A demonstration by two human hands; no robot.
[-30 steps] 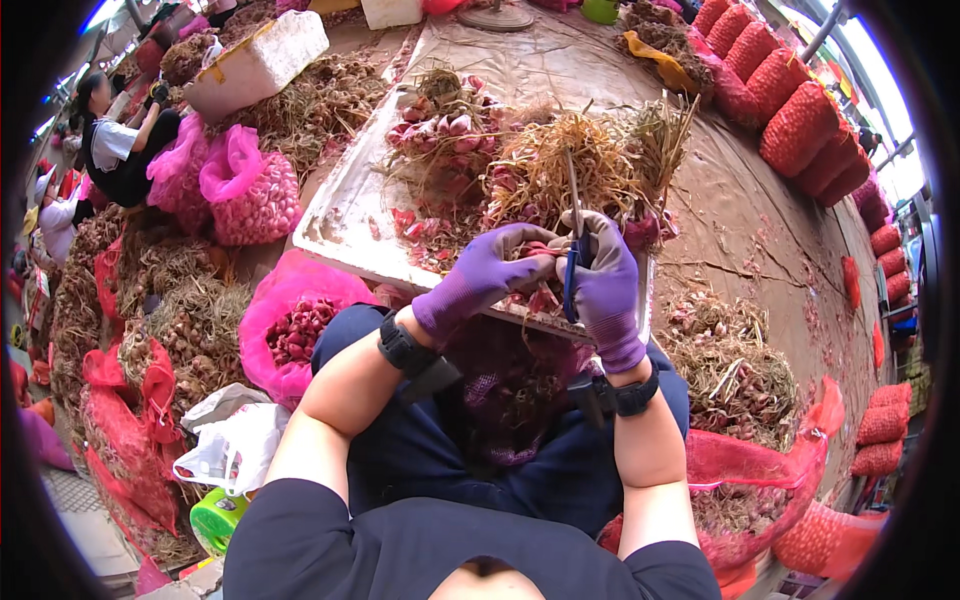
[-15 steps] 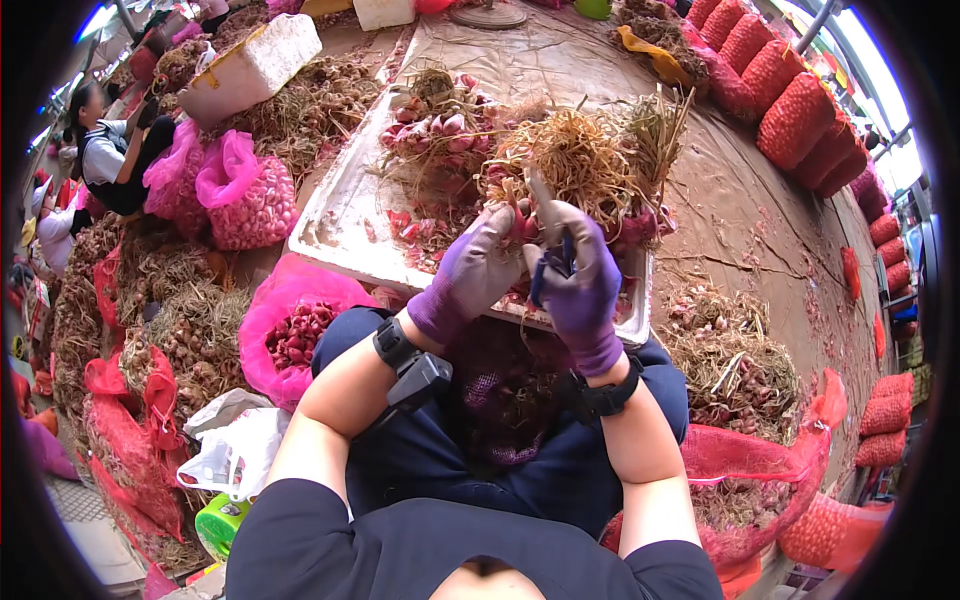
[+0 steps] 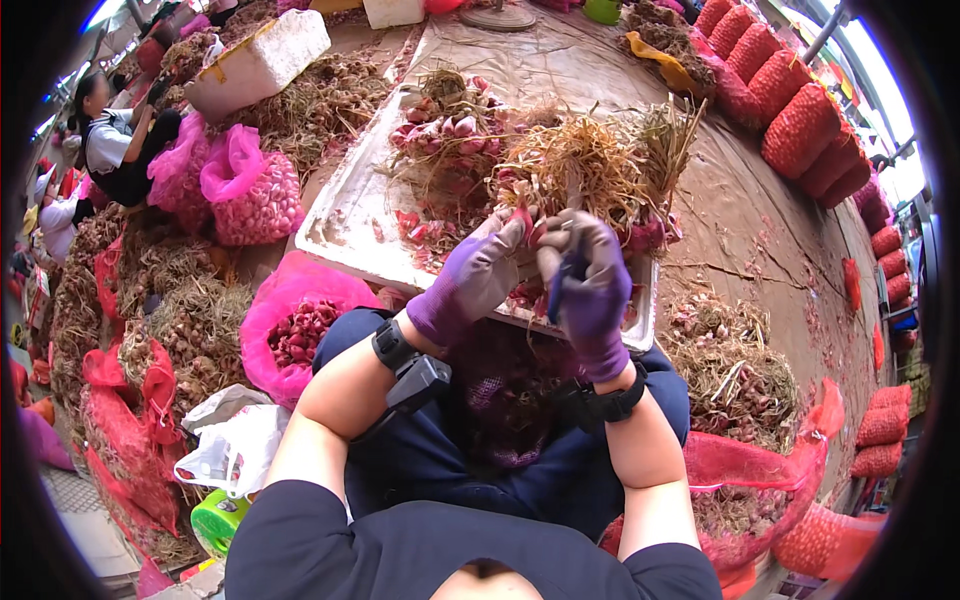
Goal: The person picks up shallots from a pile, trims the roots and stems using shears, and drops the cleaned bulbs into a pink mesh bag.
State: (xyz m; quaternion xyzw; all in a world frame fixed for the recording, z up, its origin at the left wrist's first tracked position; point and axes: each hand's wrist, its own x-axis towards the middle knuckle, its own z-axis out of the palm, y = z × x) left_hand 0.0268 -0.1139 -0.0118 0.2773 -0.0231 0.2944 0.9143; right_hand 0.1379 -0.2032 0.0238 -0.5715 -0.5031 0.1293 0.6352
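Note:
My left hand (image 3: 474, 272), in a purple and grey glove, pinches a small red shallot (image 3: 523, 222) between thumb and fingers. Close beside it, my right hand (image 3: 592, 290), gloved the same way, is closed around blue-handled scissors (image 3: 572, 272). Their blade points away from me, toward a heap of shallots with dry tops (image 3: 575, 165). Both hands are over the near part of a white foam tray (image 3: 335, 215). Another bunch of red shallots (image 3: 462, 130) lies farther back in the tray, with loose red skins around it.
A pink mesh bag of red shallots (image 3: 262, 335) stands open at my left. Untrimmed bulbs (image 3: 735, 385) are heaped at my right. Filled red sacks (image 3: 800, 120) line the far right. A seated person (image 3: 115, 145) is at the far left, near pink bags (image 3: 258, 200).
My right hand has turned and shifted slightly right with the scissors, the fingers coming in beside the shallot. The left hand stays nearly in place, and the red shallot shows more clearly.

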